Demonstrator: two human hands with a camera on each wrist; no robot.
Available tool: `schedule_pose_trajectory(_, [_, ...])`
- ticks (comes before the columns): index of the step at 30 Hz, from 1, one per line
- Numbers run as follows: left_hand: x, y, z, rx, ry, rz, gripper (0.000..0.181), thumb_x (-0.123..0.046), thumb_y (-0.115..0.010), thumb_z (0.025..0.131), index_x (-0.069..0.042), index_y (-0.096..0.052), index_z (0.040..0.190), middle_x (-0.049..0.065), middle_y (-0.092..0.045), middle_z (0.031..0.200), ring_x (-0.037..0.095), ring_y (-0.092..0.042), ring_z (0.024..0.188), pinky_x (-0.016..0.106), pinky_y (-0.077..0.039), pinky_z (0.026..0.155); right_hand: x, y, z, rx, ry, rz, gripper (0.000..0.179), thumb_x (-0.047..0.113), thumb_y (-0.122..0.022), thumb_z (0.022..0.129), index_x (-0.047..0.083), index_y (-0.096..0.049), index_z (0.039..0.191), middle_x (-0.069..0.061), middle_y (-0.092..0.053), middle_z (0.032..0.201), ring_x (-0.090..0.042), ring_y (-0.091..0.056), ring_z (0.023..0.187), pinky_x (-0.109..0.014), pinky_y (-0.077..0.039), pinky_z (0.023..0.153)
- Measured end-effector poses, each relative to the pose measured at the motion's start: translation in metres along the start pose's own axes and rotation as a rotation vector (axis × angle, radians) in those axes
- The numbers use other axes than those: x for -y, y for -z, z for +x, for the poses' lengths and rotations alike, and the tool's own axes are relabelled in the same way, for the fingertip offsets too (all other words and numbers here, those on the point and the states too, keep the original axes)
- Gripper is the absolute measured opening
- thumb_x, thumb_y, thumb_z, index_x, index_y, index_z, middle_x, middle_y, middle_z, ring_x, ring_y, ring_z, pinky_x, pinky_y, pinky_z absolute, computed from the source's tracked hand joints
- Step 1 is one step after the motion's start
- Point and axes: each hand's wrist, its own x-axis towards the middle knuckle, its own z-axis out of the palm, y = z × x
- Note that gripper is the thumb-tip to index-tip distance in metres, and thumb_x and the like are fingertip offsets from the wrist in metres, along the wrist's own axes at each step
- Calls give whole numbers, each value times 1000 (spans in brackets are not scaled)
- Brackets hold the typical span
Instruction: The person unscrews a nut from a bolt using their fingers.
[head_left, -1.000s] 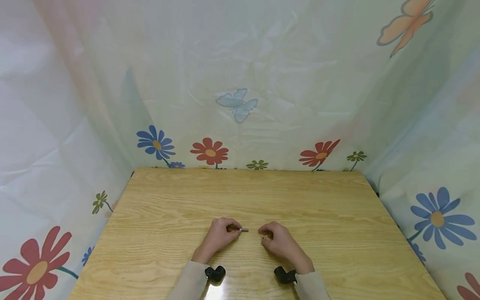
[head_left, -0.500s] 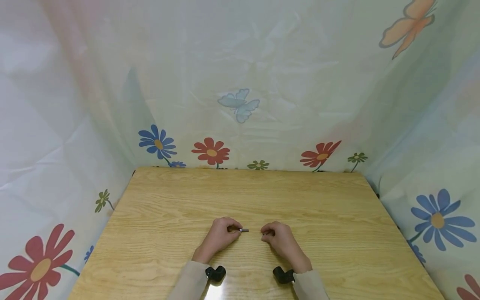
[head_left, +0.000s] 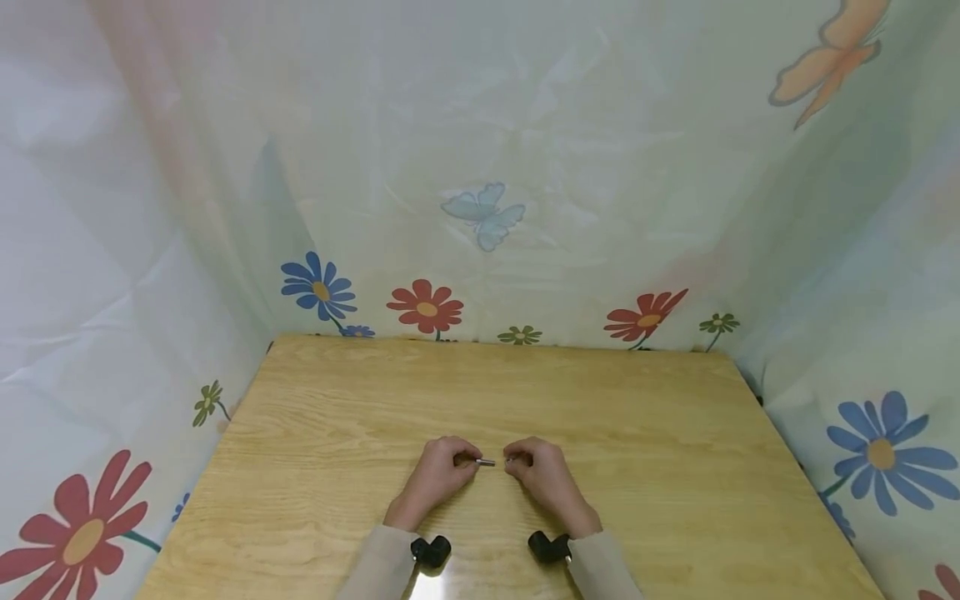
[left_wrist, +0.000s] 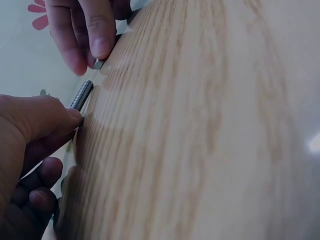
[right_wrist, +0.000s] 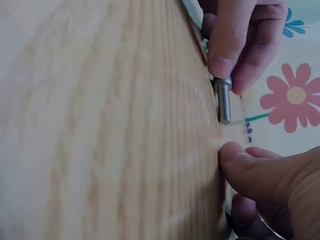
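Observation:
My left hand [head_left: 441, 472] pinches a silver metal bolt [head_left: 487, 462] between thumb and fingertips, low over the wooden table. The threaded shank of the bolt [left_wrist: 83, 95] points right, toward the other hand. Facing it across a small gap, my right hand [head_left: 543, 472] grips a small metal nut [left_wrist: 98, 63] at its fingertips. Most of the nut is covered by the fingers, and the right wrist view hides it behind the thumb. In that view the bolt [right_wrist: 225, 106] hangs from the left fingertips, its free end apart from the right thumb.
The wood-grain table [head_left: 360, 392] spreads around both hands. A pale curtain [head_left: 570, 208] printed with flowers and butterflies stands behind it and at both sides. Black wrist cameras [head_left: 431, 551] sit at the cuffs of the light sleeves [head_left: 378, 562].
My right hand has come left with the nut, narrowing the gap to the bolt, and its fingers have drawn closer together. The left hand has stayed nearly still with the bolt.

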Motion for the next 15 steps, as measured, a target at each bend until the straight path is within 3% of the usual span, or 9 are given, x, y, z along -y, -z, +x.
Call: schedule_pose_trajectory(15, [1,-1,2,-5,-2,13,8,-8,-79,89,-12,-82,95,-1,-78,95,1,-57,74,18,-48,66,1,-4,4,3,1,2,18,3,-81,87,5,-78,104,-3,-74,96,-7,-65,79,-21,-54,69])
